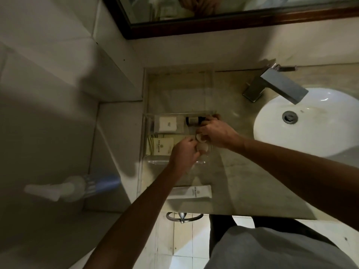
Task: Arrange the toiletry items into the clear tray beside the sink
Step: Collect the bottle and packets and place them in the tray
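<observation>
The clear tray (pixel 146 131) lies on the counter left of the sink. Inside it are a white square packet (pixel 167 124), a cream packet with printed text (pixel 160 146) and a dark small bottle (pixel 191 121) lying at the back. My left hand (pixel 183 152) is over the tray's right part, fingers closed on a small pale round bottle (pixel 203 147). My right hand (pixel 215 131) is just beyond it, closed on another small pale bottle (pixel 200 137). A white tube (pixel 191 192) lies on the counter in front of the tray.
A white basin (pixel 310 121) with a square metal faucet (pixel 279 86) is to the right. A dark-framed mirror (pixel 213 22) hangs behind. A wall stands close on the left. A towel ring (pixel 183 216) hangs below the counter's front edge.
</observation>
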Demonstrator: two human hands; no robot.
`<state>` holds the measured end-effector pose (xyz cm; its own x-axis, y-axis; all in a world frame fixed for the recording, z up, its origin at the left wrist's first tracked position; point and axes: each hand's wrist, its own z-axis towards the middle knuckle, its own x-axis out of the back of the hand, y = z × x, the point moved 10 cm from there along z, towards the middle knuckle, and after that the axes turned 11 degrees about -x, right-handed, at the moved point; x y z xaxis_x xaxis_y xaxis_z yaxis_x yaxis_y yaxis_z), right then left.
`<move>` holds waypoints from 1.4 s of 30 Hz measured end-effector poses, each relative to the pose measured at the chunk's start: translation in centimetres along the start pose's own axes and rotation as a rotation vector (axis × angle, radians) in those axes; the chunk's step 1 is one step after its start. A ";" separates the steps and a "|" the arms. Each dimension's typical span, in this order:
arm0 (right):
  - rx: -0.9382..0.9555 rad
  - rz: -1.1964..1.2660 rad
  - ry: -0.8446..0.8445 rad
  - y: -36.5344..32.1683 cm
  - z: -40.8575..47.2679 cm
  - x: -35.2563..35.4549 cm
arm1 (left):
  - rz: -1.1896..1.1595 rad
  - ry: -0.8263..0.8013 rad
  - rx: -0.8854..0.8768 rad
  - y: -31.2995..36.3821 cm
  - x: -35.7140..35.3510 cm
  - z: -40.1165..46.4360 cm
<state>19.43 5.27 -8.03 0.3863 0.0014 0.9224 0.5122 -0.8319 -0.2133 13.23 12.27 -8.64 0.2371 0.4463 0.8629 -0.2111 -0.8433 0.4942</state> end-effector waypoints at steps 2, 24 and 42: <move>0.015 -0.034 0.015 -0.1 -0.3 -0.1 | 0.018 -0.016 0.004 -0.2 0.1 0.1; -0.515 0.117 0.413 24.6 -23.1 5.5 | 0.171 0.011 -0.432 23.3 -4.0 10.3; -1.358 0.374 0.342 68.6 -51.6 -2.4 | 0.193 -0.345 -0.526 59.7 -31.5 28.9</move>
<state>14.08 -80.43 -8.29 0.0340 -0.2985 0.9538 -0.7592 -0.6284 -0.1696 20.59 -60.76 -9.37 0.4210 0.1066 0.9008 -0.6946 -0.6009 0.3957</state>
